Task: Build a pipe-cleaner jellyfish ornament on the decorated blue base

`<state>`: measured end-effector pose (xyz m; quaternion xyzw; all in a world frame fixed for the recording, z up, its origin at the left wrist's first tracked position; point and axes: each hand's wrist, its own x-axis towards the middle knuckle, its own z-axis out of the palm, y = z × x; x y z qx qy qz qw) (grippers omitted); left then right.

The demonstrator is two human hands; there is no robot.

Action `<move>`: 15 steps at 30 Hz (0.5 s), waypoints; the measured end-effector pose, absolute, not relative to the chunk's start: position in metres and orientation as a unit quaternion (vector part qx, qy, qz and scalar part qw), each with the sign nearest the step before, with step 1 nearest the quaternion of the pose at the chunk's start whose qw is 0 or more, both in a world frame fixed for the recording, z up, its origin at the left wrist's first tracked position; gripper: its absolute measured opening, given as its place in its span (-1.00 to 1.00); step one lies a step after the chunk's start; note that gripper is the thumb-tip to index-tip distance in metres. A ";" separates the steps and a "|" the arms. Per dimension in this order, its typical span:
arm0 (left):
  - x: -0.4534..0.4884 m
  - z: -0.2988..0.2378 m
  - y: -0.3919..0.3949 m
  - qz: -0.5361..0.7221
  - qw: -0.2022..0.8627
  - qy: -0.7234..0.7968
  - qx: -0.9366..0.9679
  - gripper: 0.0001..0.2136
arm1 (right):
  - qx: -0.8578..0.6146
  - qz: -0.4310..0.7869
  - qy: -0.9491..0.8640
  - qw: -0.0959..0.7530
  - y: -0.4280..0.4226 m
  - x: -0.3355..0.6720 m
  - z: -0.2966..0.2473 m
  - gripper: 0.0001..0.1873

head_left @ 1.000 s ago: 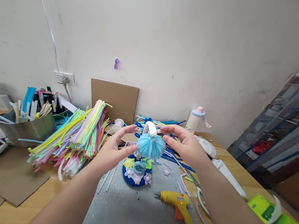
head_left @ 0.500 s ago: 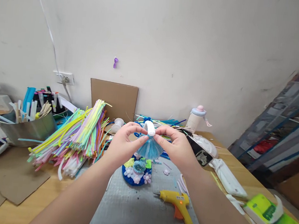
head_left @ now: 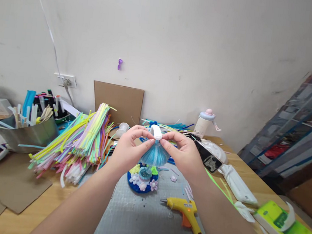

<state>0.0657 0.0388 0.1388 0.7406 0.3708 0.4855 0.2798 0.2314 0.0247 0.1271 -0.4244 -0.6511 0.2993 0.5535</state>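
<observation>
A craft piece stands on a grey cutting mat [head_left: 139,219]: a round blue base with small flowers [head_left: 142,182], and above it a fluffy light-blue tuft [head_left: 155,156] topped by a white curved loop [head_left: 156,132]. My left hand [head_left: 127,149] pinches the tuft's top from the left, fingers closed. My right hand [head_left: 181,153] pinches it from the right, just under the white loop. Both thumbs and forefingers meet at the tuft's neck.
A yellow glue gun [head_left: 188,215] lies on the mat at front right. A big heap of coloured pipe cleaners [head_left: 83,139] sits left, with a metal tub of tools [head_left: 27,131] behind. Cardboard [head_left: 118,102], a bottle [head_left: 204,124], a phone [head_left: 206,155] and a green pack [head_left: 286,229] lie around.
My hands, open around the tuft a second ago, have closed in and now pinch its top under the white loop. The tuft is squeezed narrower.
</observation>
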 end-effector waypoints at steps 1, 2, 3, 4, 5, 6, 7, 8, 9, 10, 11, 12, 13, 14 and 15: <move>0.066 0.138 0.039 0.486 0.281 0.371 0.740 -0.88 | -0.422 0.299 -0.650 0.556 0.025 0.231 0.127 -0.88; 0.066 0.138 0.039 0.487 0.283 0.371 0.738 -0.88 | -0.420 0.298 -0.649 0.560 0.025 0.231 0.126 -0.88; 0.065 0.137 0.040 0.490 0.286 0.370 0.736 -0.88 | -0.417 0.298 -0.647 0.564 0.026 0.231 0.126 -0.88; 0.065 0.137 0.040 0.493 0.288 0.369 0.734 -0.88 | -0.414 0.299 -0.645 0.568 0.027 0.231 0.126 -0.88; 0.065 0.137 0.040 0.496 0.290 0.368 0.731 -0.88 | -0.412 0.299 -0.644 0.571 0.027 0.231 0.125 -0.88; 0.066 0.136 0.041 0.498 0.292 0.368 0.729 -0.87 | -0.410 0.299 -0.642 0.575 0.028 0.230 0.125 -0.88; 0.066 0.136 0.041 0.501 0.293 0.369 0.726 -0.87 | -0.408 0.299 -0.641 0.578 0.028 0.230 0.124 -0.88; 0.066 0.136 0.041 0.502 0.294 0.369 0.724 -0.87 | -0.407 0.298 -0.640 0.580 0.028 0.230 0.124 -0.88; 0.066 0.135 0.041 0.504 0.295 0.369 0.723 -0.88 | -0.407 0.296 -0.638 0.582 0.028 0.230 0.124 -0.88; 0.066 0.135 0.041 0.505 0.295 0.369 0.722 -0.88 | -0.407 0.294 -0.638 0.584 0.028 0.230 0.124 -0.88; 0.067 0.135 0.041 0.506 0.295 0.368 0.722 -0.88 | -0.406 0.292 -0.639 0.584 0.028 0.229 0.123 -0.88; 0.067 0.135 0.041 0.506 0.294 0.368 0.722 -0.88 | -0.405 0.291 -0.640 0.584 0.028 0.229 0.123 -0.88; 0.067 0.135 0.041 0.507 0.293 0.367 0.723 -0.88 | -0.403 0.290 -0.642 0.584 0.028 0.229 0.123 -0.89; 0.066 0.134 0.041 0.506 0.291 0.367 0.724 -0.89 | -0.401 0.288 -0.644 0.584 0.028 0.229 0.123 -0.89; 0.066 0.135 0.041 0.505 0.290 0.368 0.725 -0.89 | -0.400 0.286 -0.645 0.585 0.028 0.229 0.123 -0.90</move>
